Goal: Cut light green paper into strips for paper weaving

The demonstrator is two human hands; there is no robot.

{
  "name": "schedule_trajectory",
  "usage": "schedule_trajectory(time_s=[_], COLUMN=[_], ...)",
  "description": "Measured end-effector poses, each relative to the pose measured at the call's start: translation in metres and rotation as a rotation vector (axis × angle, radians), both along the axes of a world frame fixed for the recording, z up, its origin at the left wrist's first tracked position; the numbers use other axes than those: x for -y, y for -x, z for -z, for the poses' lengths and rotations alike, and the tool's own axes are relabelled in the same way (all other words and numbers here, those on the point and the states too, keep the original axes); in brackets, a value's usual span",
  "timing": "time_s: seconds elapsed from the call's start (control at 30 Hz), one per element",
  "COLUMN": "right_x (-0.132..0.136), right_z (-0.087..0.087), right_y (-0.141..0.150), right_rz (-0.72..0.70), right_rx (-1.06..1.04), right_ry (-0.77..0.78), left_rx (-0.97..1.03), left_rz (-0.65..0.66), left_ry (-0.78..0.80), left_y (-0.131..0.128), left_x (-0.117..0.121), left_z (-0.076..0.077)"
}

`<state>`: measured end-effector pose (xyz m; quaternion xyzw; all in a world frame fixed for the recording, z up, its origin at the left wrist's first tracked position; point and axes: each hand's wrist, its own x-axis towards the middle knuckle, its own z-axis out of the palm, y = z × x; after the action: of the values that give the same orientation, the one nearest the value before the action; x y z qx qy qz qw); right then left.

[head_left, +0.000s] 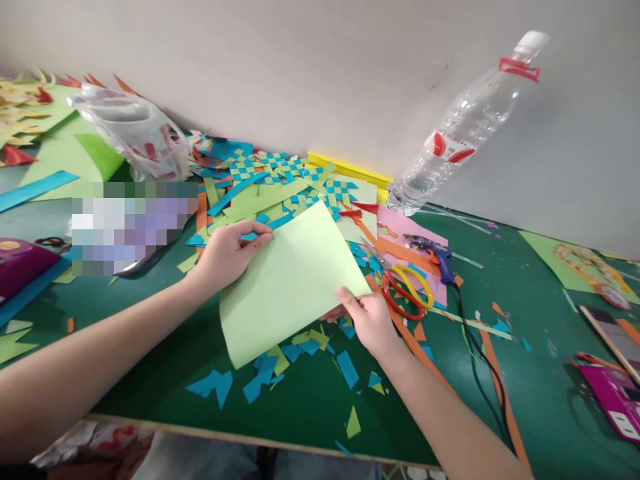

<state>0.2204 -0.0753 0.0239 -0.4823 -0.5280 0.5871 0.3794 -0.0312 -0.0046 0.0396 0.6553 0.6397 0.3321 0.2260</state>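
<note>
I hold a light green paper sheet [287, 283] just above the green table [310, 407]. My left hand [227, 253] pinches the sheet's upper left edge, fingers closed on it. At the lower right edge my right hand [367, 320] grips the sheet with the thumb on top. Under the sheet lie several blue and green paper scraps [265, 373]. Red and yellow scissors [407, 290] rest on the table just right of my right hand.
Woven blue and green paper mats [280, 173] and strips pile up behind the sheet. A clear plastic bottle [460, 130] leans on the wall. A glue gun [435, 253] with a black cord, pink paper [400, 230], a plastic bag [133, 133] and magenta packs [613, 393] lie around.
</note>
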Motion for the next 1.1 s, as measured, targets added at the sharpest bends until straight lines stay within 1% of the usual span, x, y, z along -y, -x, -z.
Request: schedule_trajectory(time_s=[0.27, 0.47, 0.57, 0.7, 0.83, 0.97, 1.1], right_x=[0.004, 0.005, 0.007, 0.01, 0.009, 0.005, 0.003], right_z=[0.004, 0.001, 0.0, 0.001, 0.003, 0.005, 0.004], right_y=[0.0, 0.003, 0.002, 0.001, 0.002, 0.002, 0.0], right_rz=[-0.005, -0.025, -0.014, -0.089, -0.122, -0.088, 0.001], right_rx=[-0.095, -0.044, -0.092, -0.174, -0.141, -0.121, -0.14], right_ry=[0.026, 0.021, 0.03, 0.06, 0.077, 0.076, 0.065], left_rx=[-0.001, 0.024, 0.038, 0.05, 0.075, 0.101, 0.098], left_rz=[-0.012, -0.02, -0.027, -0.05, -0.068, -0.04, 0.012], left_ry=[-0.031, -0.01, -0.008, -0.036, -0.02, 0.001, -0.026], left_y=[-0.001, -0.001, -0.002, -0.005, -0.007, -0.005, -0.003], left_x=[0.002, 0.002, 0.004, 0.009, 0.009, 0.007, 0.006], left_z=[-0.001, -0.002, -0.004, -0.006, -0.006, -0.004, -0.001])
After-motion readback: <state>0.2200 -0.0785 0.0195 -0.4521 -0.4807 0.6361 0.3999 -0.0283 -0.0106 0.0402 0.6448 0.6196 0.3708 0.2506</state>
